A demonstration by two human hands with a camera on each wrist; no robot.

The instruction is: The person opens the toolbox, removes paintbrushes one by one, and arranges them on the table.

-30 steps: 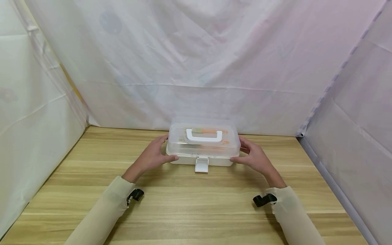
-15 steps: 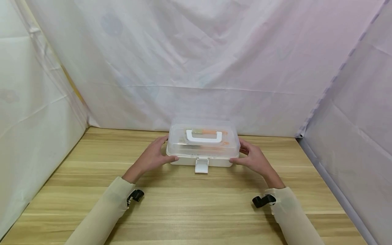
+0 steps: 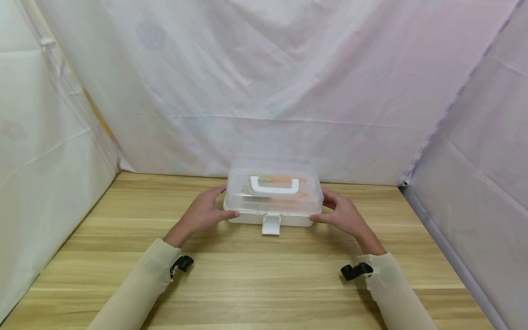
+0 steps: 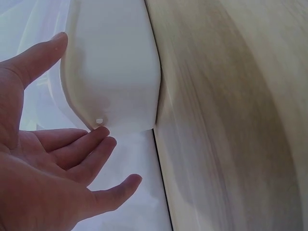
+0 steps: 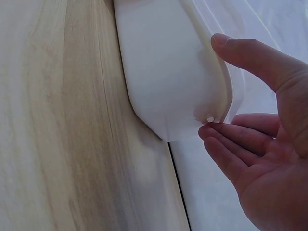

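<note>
Barely any change. Clear-lidded carry case (image 3: 273,201) and its front latch (image 3: 271,225) show slightly nearer and a hair left versus a second ago; tabletop (image 3: 264,275) far edge also lower. Small slide or camera tilt, can't tell.

White box (image 3: 293,221) with clear lid (image 3: 274,206) on wood-grained worktop (image 3: 264,284)
Handle (image 3: 274,189) and latch (image 3: 271,225) are white; orange and green contents (image 3: 281,178) show through the milky lid. The worktop is yellowish tan, streaked darker brown. Sleeves (image 3: 136,284) are cream, wrist cameras (image 3: 350,272) black. The curtain (image 3: 255,82) is pinkish white with faint blue-grey blotches, its right edging (image 3: 453,103) checked purple and white.
</note>
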